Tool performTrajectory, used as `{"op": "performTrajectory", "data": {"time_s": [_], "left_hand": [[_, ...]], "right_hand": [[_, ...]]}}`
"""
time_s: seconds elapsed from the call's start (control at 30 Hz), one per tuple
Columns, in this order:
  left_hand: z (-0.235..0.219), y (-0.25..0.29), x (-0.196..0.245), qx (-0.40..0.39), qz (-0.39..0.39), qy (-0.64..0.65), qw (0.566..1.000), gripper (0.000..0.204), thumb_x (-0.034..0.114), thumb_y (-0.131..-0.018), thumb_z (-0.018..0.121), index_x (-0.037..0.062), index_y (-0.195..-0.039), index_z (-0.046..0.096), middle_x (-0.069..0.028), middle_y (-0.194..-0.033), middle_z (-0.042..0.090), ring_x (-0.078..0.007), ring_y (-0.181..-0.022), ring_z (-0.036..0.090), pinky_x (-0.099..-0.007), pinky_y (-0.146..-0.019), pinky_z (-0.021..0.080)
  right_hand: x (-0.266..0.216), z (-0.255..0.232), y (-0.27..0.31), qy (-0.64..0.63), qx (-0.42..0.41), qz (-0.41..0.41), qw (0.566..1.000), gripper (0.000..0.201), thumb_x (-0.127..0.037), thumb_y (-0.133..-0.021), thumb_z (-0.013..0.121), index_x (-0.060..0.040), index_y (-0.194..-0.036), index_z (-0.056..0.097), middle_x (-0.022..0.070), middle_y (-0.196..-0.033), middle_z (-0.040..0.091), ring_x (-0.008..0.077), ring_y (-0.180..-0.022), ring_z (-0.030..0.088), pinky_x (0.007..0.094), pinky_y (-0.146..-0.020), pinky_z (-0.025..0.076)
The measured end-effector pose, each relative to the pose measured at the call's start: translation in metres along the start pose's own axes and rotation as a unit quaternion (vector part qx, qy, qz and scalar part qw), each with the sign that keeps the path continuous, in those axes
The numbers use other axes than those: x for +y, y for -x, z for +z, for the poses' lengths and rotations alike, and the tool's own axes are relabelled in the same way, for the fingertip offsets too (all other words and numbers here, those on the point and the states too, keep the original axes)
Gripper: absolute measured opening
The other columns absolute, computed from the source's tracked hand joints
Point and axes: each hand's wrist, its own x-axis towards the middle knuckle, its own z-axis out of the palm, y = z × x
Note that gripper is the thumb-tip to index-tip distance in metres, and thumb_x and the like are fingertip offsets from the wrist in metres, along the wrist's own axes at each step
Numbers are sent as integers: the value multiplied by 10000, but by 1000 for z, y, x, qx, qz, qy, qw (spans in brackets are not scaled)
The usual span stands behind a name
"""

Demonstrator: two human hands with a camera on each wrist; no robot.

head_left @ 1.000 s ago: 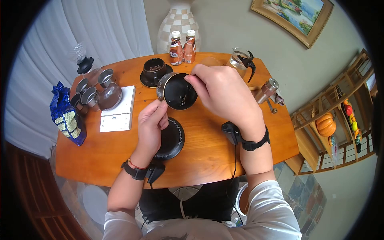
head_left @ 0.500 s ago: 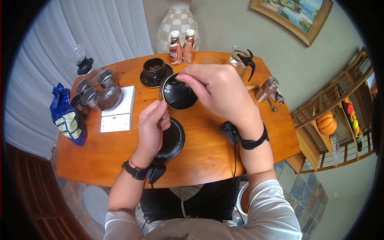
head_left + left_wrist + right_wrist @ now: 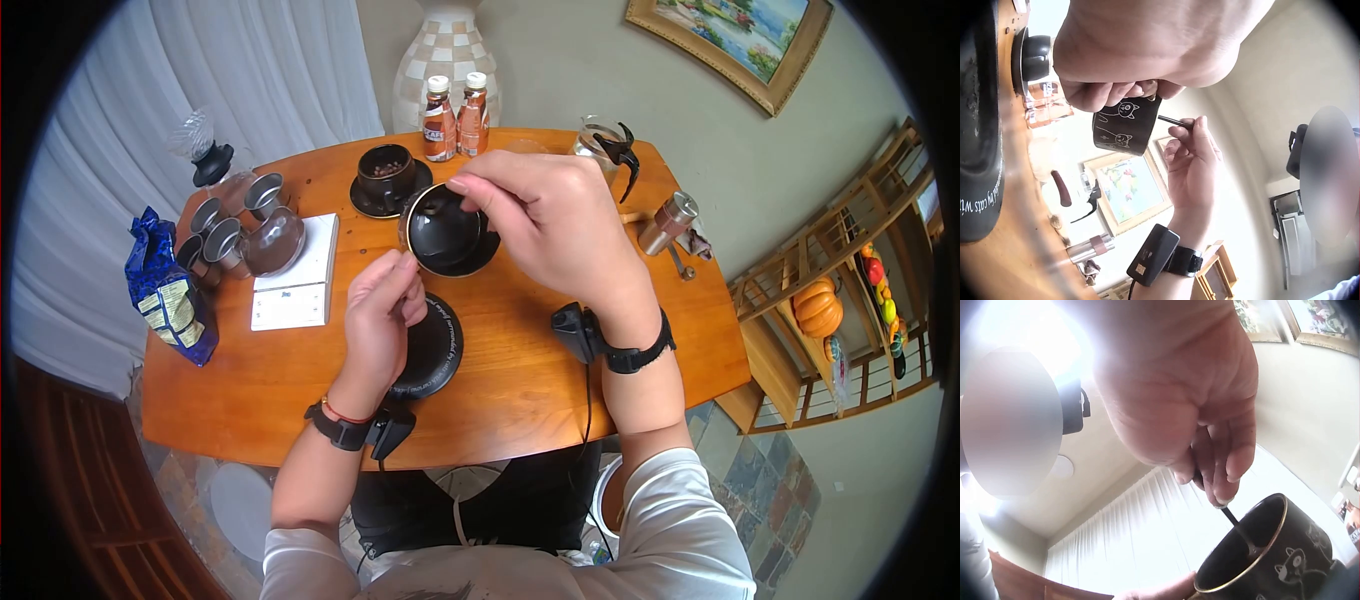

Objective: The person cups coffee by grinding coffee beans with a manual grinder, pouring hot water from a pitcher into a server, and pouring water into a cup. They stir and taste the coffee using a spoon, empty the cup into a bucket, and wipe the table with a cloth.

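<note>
A black cup (image 3: 1127, 125) with white cat drawings and a gold rim is held tilted above the table, its mouth turned toward me in the head view. My left hand (image 3: 380, 300) grips it at the side where the handle would be; those fingers hide the handle. Between thumb and fingertips, my right hand (image 3: 560, 225) pinches a thin dark spoon (image 3: 1237, 525), whose lower end reaches inside the cup. Below the cup, partly behind my left hand, lies a black saucer (image 3: 432, 350) with white lettering on its edge.
Farther back stands a second black cup (image 3: 386, 168) with beans in it. At the left are a blue bag (image 3: 170, 290), metal cups (image 3: 226, 240) and a white scale (image 3: 300, 290). Two bottles (image 3: 438, 125), a glass pot (image 3: 597, 150) and a hand grinder (image 3: 667, 225) stand toward the back and right.
My right hand has shifted slightly left over the cup, with the spoon in its fingers. The cup has turned a little in my left hand, which has stayed almost in place.
</note>
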Motion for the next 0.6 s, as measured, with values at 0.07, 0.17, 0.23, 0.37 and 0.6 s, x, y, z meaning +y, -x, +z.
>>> {"op": "performTrajectory", "data": {"time_s": [0.07,0.17,0.23,0.37,0.6], "left_hand": [[1,0,-1,2,-2,0,1000,288,206,-1047,521,110,-788,440,16,-724,390,-87,-612,350,-247,-548,276],[0,0,-1,6,-9,7,1000,288,208,-1047,522,112,-789,439,15,-723,389,-87,-613,349,-248,-550,275],[0,-1,-1,6,-8,7,1000,288,209,-1048,519,113,-790,439,16,-722,387,-88,-614,348,-248,-550,274],[-2,-2,-2,4,-4,-3,1000,287,206,-1052,507,115,-789,436,19,-719,380,-88,-612,342,-247,-550,272],[-1,-1,-1,7,1,-2,1000,295,201,-1058,493,120,-783,424,24,-709,371,-87,-603,329,-246,-548,273]], "right_hand": [[2,4,0,-4,32,-23,999,135,-143,-918,708,-17,-876,731,177,-752,688,382,-690,671,419,-612,542],[-1,5,1,-25,6,-1,1000,144,-149,-919,705,-18,-867,730,177,-743,685,381,-687,669,422,-617,542],[-1,1,2,-20,-40,9,999,147,-155,-919,704,-19,-869,731,179,-740,684,381,-687,668,423,-619,541],[-1,-2,4,-27,-105,31,994,156,-170,-921,703,-25,-874,733,185,-723,673,386,-679,662,428,-619,539],[1,6,3,-25,2,9,1000,151,-169,-923,701,-29,-880,739,171,-711,674,381,-672,667,431,-617,539]]}}
